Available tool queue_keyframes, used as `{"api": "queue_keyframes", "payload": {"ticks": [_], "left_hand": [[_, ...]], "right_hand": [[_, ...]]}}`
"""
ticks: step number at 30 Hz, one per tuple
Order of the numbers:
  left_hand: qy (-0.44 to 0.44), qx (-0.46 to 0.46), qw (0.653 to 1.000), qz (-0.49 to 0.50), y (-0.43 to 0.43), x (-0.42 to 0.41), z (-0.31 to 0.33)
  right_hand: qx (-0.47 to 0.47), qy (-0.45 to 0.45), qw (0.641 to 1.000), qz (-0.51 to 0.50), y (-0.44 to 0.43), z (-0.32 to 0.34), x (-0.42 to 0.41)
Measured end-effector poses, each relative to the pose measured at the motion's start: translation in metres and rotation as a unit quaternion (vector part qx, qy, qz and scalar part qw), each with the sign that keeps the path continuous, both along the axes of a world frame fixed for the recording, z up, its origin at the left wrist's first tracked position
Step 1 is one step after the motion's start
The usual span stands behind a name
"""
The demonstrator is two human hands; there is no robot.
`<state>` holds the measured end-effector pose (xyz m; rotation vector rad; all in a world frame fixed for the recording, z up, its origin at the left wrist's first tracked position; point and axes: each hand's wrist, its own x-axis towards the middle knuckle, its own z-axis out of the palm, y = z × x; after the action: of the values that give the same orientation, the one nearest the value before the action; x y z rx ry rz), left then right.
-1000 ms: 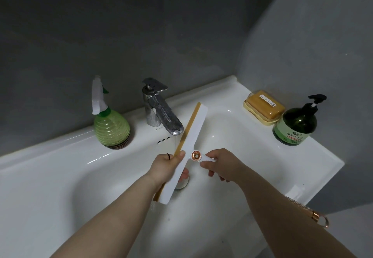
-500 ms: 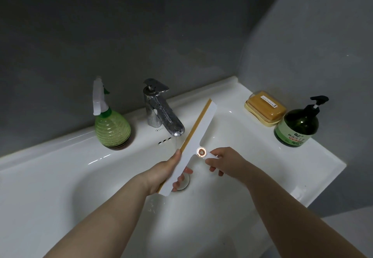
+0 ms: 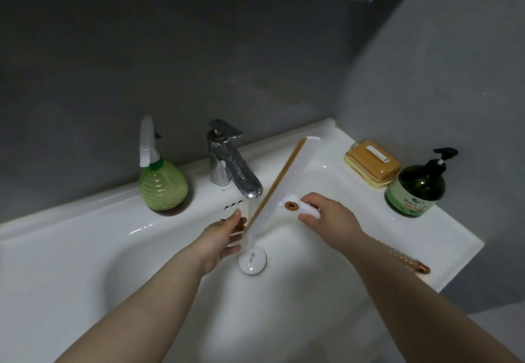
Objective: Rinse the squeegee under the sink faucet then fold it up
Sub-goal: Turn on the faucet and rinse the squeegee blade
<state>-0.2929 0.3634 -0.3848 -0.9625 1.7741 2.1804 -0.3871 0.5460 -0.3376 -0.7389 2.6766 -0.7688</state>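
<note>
A white squeegee [image 3: 287,180] with a tan rubber edge and a copper hinge disc slants over the white sink [image 3: 85,251], its lower end under the chrome faucet [image 3: 233,169], where water runs. My right hand [image 3: 326,217] grips its short white handle beside the hinge. My left hand [image 3: 224,234] is at the blade's lower end with straight fingers touching it in the stream. The blade's top end points toward the back right of the basin.
A green spray bottle [image 3: 162,183] stands left of the faucet. On the right ledge sit a yellow soap dish with an orange bar [image 3: 372,165] and a dark green pump bottle [image 3: 414,189]. The round white drain plug [image 3: 252,260] lies below the hands. Grey walls enclose the back and right.
The squeegee has slid up and to the right, so my left hand has gone from gripping mid-blade to touching its lower end. The camera has tilted slightly.
</note>
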Motion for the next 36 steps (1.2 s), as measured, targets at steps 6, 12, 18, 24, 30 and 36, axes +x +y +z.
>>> {"api": "queue_keyframes", "payload": {"ticks": [6,12,18,24,30,36], "left_hand": [[0.022,-0.043,0.998,-0.027,0.011,-0.004,0.013],[0.024,-0.027,0.999,0.0,0.017,-0.003,0.012],[0.047,0.042,0.996,0.067,0.013,-0.005,0.011],[0.058,-0.124,0.99,-0.012,0.011,-0.007,0.01],[0.067,-0.371,0.921,-0.092,0.022,-0.012,0.0],[0.032,-0.43,0.889,-0.152,0.038,-0.022,-0.001]], "right_hand": [[-0.065,0.119,0.989,0.059,0.001,-0.011,0.021],[0.031,0.158,0.982,0.104,0.002,-0.036,0.034],[0.107,0.141,0.973,0.149,-0.007,-0.056,0.042],[0.137,0.113,0.968,0.178,-0.009,-0.056,0.042],[0.142,0.119,0.966,0.183,-0.009,-0.066,0.048],[0.138,0.116,0.972,0.152,-0.007,-0.081,0.065]]}}
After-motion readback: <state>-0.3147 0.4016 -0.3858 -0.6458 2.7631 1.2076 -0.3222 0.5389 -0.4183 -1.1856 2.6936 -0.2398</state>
